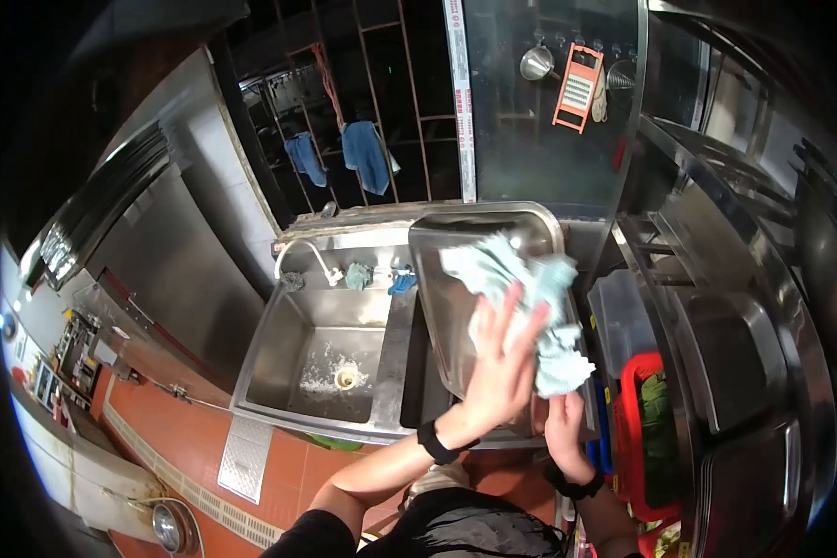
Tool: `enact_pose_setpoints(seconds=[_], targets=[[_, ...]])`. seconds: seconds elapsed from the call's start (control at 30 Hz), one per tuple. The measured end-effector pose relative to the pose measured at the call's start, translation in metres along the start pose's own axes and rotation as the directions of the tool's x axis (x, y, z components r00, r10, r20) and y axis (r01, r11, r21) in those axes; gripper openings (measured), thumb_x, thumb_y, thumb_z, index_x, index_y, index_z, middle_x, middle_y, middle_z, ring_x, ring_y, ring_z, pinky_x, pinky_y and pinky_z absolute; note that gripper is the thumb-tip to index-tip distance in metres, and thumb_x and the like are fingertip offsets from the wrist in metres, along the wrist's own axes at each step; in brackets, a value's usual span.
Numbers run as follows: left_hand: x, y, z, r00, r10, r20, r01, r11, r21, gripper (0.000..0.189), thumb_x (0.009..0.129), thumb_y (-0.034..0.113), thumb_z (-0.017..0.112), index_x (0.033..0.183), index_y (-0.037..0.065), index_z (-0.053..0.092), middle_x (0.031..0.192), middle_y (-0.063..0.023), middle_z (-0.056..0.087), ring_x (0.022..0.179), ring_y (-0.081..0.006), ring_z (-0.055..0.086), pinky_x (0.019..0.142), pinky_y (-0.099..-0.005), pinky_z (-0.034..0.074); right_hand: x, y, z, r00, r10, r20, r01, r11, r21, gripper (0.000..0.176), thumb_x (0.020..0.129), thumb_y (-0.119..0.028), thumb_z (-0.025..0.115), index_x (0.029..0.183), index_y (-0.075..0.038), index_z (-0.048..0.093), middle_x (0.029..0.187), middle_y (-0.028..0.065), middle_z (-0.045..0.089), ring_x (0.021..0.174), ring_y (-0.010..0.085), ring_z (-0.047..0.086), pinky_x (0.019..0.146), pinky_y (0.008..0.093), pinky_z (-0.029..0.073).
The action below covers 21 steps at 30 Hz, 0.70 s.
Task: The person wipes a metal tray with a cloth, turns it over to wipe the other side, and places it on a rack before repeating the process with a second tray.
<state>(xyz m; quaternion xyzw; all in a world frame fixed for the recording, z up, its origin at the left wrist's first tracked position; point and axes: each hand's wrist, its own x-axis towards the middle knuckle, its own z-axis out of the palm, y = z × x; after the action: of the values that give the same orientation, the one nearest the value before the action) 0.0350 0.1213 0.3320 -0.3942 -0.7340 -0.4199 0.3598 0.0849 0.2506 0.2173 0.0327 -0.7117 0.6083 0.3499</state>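
A large deep stainless steel pan (pixel 451 316) stands tilted over the right part of the sink unit. My left hand (pixel 500 372) presses a pale green cloth (pixel 553 353) against the inside of the pan, its fingers stretched across the cloth and slightly blurred. At the pan's near right corner, my right hand (pixel 564 428) is closed on the rim, just below the hanging end of the cloth. The cloth and my left hand hide part of the pan's inside.
The sink basin (pixel 274 372) on the left has white bits around its drain (pixel 346 377). Behind it are a curved faucet (pixel 293 246) and a bunched cloth (pixel 358 275). At right stand a red basket (pixel 637 428) with green vegetables and a metal rack (pixel 716 205) holding trays.
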Motion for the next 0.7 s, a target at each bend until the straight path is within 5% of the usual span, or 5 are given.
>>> enact_pose_setpoints(seconds=[0.13,0.33,0.43,0.53,0.7], targets=[[-0.061,-0.007,0.013,0.983,0.009,0.183,0.012,0.994,-0.111,0.061,0.074,-0.005,0.052,0.132,0.011,0.043,0.141,-0.0197,0.028,0.127,-0.0463,0.025,0.106,-0.0565,0.017,0.002,-0.011,0.009,0.961,0.225,-0.160,-0.146,0.906,0.397,0.027,0.095,-0.019,0.044,0.079,0.000,0.054,0.065,-0.0019,0.050,0.063,0.0075,0.046,0.057,0.0257,0.037],[-0.177,-0.070,-0.011,0.776,-0.109,0.621,0.133,0.991,0.007,0.050,0.063,-0.007,0.053,0.111,0.007,0.060,0.119,-0.0193,0.053,0.106,-0.0345,0.050,0.095,-0.0403,0.040,0.029,-0.050,-0.015,0.984,0.047,-0.172,-0.039,0.998,0.047,0.042,0.097,-0.034,0.041,0.068,-0.003,0.042,0.060,-0.0026,0.030,0.057,0.0078,0.029,0.049,0.0285,0.025],[-0.217,-0.138,-0.039,0.516,-0.748,0.418,0.842,0.532,-0.089,0.019,0.075,0.005,0.048,0.081,0.002,0.066,0.083,-0.0150,0.063,0.079,-0.0265,0.059,0.078,-0.0357,0.047,0.035,-0.030,-0.035,0.978,-0.136,-0.157,0.128,0.990,-0.061,0.048,0.096,-0.040,0.038,0.068,-0.002,0.043,0.057,0.0025,0.031,0.053,0.0133,0.032,0.048,0.0308,0.026],[-0.179,-0.170,-0.098,0.172,-0.848,0.501,0.803,-0.174,-0.571,0.028,0.086,0.020,0.042,0.076,0.002,0.062,0.078,-0.0085,0.061,0.075,-0.0210,0.058,0.073,-0.0318,0.046,0.052,-0.026,-0.051,0.899,-0.394,-0.191,0.324,0.892,-0.316,0.051,0.095,-0.035,0.036,0.057,-0.002,0.044,0.051,0.0123,0.044,0.048,0.0320,0.048,0.046,0.0388,0.032],[-0.136,-0.097,-0.157,0.182,-0.866,0.466,0.766,-0.172,-0.619,0.043,0.082,0.030,0.051,0.112,-0.001,0.051,0.104,-0.0133,0.056,0.091,-0.0218,0.056,0.083,-0.0332,0.043,0.069,-0.018,-0.043,0.877,-0.479,-0.031,0.444,0.834,-0.327,0.038,0.089,-0.021,0.049,0.053,-0.007,0.049,0.051,0.0074,0.051,0.048,0.0260,0.051,0.048,0.0383,0.038]])
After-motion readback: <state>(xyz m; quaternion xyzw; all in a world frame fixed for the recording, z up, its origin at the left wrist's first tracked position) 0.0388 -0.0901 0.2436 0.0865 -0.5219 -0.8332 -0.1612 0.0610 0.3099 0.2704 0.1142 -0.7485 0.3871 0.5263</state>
